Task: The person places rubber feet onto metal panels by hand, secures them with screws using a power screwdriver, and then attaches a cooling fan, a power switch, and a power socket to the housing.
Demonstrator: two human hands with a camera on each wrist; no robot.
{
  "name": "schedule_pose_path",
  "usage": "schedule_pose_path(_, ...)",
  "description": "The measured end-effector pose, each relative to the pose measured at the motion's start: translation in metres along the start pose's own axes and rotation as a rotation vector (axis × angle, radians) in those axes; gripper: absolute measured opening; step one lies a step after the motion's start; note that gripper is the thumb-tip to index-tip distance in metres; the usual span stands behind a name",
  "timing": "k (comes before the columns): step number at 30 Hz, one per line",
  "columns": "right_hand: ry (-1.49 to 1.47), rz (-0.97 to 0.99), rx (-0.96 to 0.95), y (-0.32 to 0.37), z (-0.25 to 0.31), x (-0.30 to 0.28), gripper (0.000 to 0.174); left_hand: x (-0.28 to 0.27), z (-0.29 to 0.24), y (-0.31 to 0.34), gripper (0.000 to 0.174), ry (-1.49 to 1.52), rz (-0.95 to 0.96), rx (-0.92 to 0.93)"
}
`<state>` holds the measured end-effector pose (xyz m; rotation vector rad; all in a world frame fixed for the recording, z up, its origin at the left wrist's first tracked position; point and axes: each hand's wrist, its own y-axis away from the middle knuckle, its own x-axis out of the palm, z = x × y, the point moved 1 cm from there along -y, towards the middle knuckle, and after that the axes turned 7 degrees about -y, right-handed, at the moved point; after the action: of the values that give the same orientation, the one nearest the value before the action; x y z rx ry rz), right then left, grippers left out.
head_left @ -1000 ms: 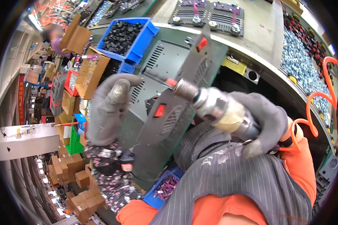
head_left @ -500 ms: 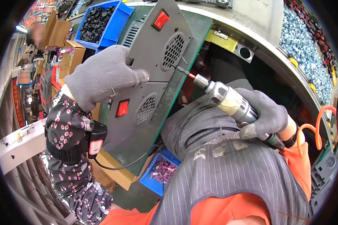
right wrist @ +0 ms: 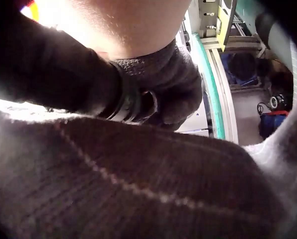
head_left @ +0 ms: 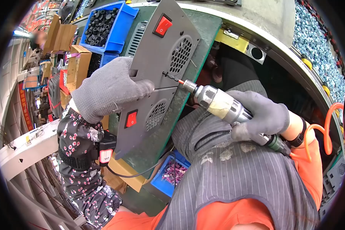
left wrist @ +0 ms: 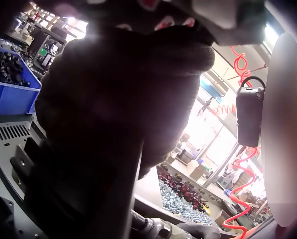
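Note:
In the head view my gloved left hand [head_left: 107, 88] holds a grey metal panel [head_left: 153, 51] at its left edge, thumb on the front face and the other fingers hidden behind. This panel has a red rocker switch [head_left: 163, 25] and a honeycomb vent [head_left: 180, 54]. Below it stands a second grey panel [head_left: 136, 136] with a matching switch [head_left: 131, 119]. My gloved right hand [head_left: 266, 117] grips an air screwdriver [head_left: 220, 103] around its body. Its bit [head_left: 172, 77] points left, tip right at the upper panel's face below the vent. Both hands are dark in the wrist views.
A blue bin [head_left: 120, 28] of black rubber parts stands behind the panels. Purple parts fill a lower blue bin [head_left: 163, 188]. An orange coiled hose [head_left: 327, 134] hangs at the right, near many small metal parts [head_left: 314, 38]. The green bench edge [head_left: 209, 50] runs beside the panels.
My left hand has gone from raised beside the panels to holding the upper one. The panels now face me more squarely. The screwdriver bit has moved left onto the upper panel's face.

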<state>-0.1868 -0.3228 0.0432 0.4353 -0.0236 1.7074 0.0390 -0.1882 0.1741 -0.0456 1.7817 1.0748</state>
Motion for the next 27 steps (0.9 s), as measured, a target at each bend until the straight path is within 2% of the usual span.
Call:
schedule_pose_path(2, 0.060, -0.031, -0.069, -0.002, 0.001, 0.002, 0.047, 0.000, 0.002, -0.002, 0.045, -0.026, -0.015, 0.015)
schedule_pose_path(3, 0.061, -0.036, -0.071, -0.002, 0.006, 0.003, 0.047, -0.002, 0.004, -0.005, 0.045, 0.021, 0.066, 0.033)
schedule_pose_path(4, 0.095, -0.035, -0.018, -0.002, 0.014, 0.004, 0.046, -0.003, 0.005, -0.005, 0.045, 0.071, 0.143, 0.051)
schedule_pose_path(5, 0.137, -0.033, 0.033, -0.002, 0.020, 0.004, 0.046, -0.005, 0.008, -0.002, 0.045, 0.072, 0.130, 0.053)
schedule_pose_path(7, 0.225, -0.038, 0.013, 0.000, 0.021, 0.003, 0.048, -0.007, 0.013, 0.006, 0.044, 0.352, 0.086, 0.193)
schedule_pose_path(8, 0.294, -0.039, -0.001, 0.001, 0.020, 0.003, 0.050, -0.011, 0.019, 0.015, 0.040, 0.405, -0.121, 0.062)
schedule_pose_path(9, 0.300, -0.033, -0.005, 0.003, 0.017, 0.002, 0.050, -0.018, 0.036, 0.033, 0.035, 0.740, -0.242, 0.037)
schedule_pose_path(10, 0.309, -0.034, -0.034, 0.007, 0.013, 0.000, 0.053, -0.021, 0.063, 0.053, 0.026, 0.597, -0.472, 0.039)
schedule_pose_path(11, 0.315, -0.035, -0.061, 0.011, 0.008, -0.001, 0.056, -0.012, 0.073, 0.077, 0.020, 0.988, -0.663, -0.057)
schedule_pose_path(12, 0.316, -0.031, -0.060, 0.013, 0.003, -0.003, 0.056, 0.002, 0.083, 0.092, 0.019, 1.071, -0.955, -0.238)
schedule_pose_path(13, 0.318, -0.023, -0.055, 0.015, -0.002, -0.005, 0.059, 0.013, 0.117, 0.112, 0.021, 1.287, -0.579, 0.252)
schedule_pose_path(14, 0.319, -0.014, -0.050, 0.016, -0.008, -0.007, 0.061, 0.032, 0.122, 0.122, 0.025, 1.432, -0.573, 0.264)
schedule_pose_path(15, 0.297, 0.007, -0.023, 0.015, -0.016, -0.009, 0.063, 0.060, 0.125, 0.129, 0.030, 1.596, -0.684, 0.128)
schedule_pose_path(16, 0.300, 0.017, -0.019, 0.014, -0.021, -0.009, 0.063, 0.087, 0.129, 0.129, 0.032, 1.706, -0.744, -0.096)
schedule_pose_path(17, 0.284, 0.025, 0.048, 0.013, -0.025, -0.009, 0.064, 0.122, 0.141, 0.126, 0.035, 1.798, -0.724, -0.169)
schedule_pose_path(19, 0.270, 0.039, 0.120, 0.010, -0.032, -0.007, 0.064, 0.182, 0.134, 0.119, 0.034, 1.758, -0.650, -0.617)
schedule_pose_path(21, 0.281, 0.076, 0.068, 0.006, -0.035, -0.005, 0.065, 0.252, 0.146, 0.114, 0.031, 2.288, -0.303, -0.388)
schedule_pose_path(23, 0.257, 0.093, 0.122, 0.005, -0.035, -0.002, 0.065, 0.266, 0.105, 0.111, 0.028, 2.044, -0.121, -0.352)
schedule_pose_path(24, 0.229, 0.102, 0.163, 0.004, -0.035, 0.000, 0.066, 0.274, 0.092, 0.108, 0.032, 1.882, -0.092, -0.193)
schedule_pose_path(25, 0.239, 0.111, 0.171, 0.003, -0.036, 0.001, 0.066, 0.277, 0.080, 0.102, 0.033, 1.841, -0.046, -0.114)
schedule_pose_path(26, 0.258, 0.101, 0.119, 0.002, -0.039, 0.002, 0.066, 0.276, 0.068, 0.094, 0.034, 1.794, -0.001, -0.037)
schedule_pose_path(27, 0.275, 0.090, 0.065, 0.001, -0.040, 0.003, 0.066, 0.272, 0.055, 0.085, 0.034, 1.805, -0.006, -0.035)
